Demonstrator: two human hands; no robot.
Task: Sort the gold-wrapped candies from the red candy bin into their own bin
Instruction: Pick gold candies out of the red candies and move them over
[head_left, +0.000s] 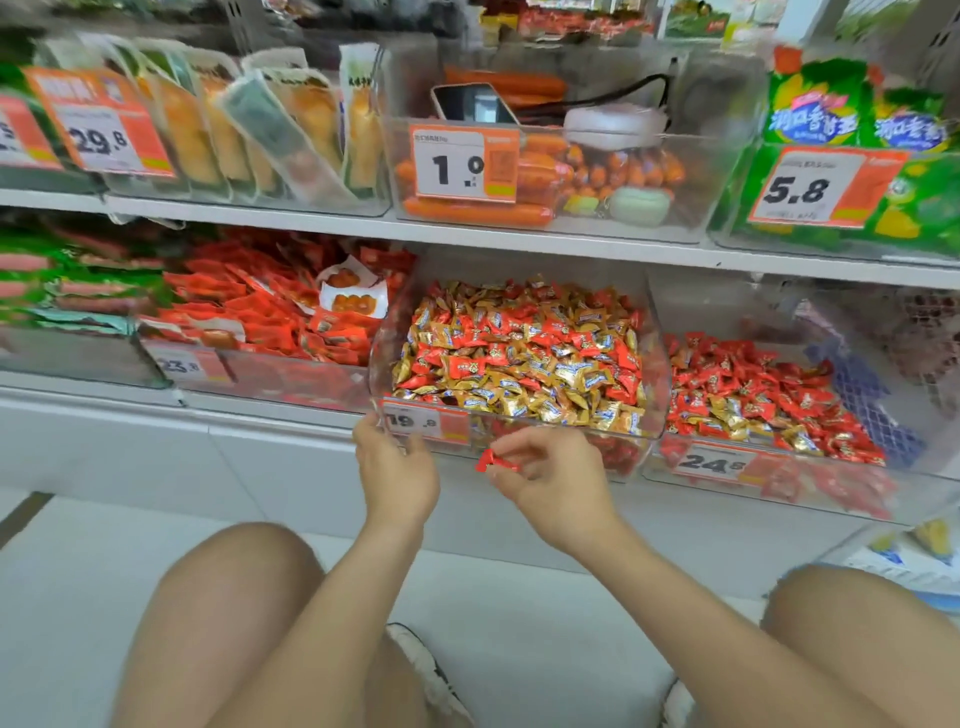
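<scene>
A clear bin (655, 364) on the lower shelf holds mixed gold-wrapped candies (566, 400) and red candies (467, 366). Its front carries a 19.8 price tag (421, 423). To its right, a second clear bin (883, 483) tagged 24.8 holds mostly red candies (748, 384) with some gold ones among them. My left hand (397, 470) grips the front left corner of the middle bin. My right hand (550, 475) is just below that bin's front edge and pinches a single red candy (493, 461).
Left of the middle bin sits a bin of red snack packets (260, 306). The upper shelf (519, 239) holds sausage bins, a phone (470, 104) and green bags. My bare knees are low in the frame over a white floor (519, 649).
</scene>
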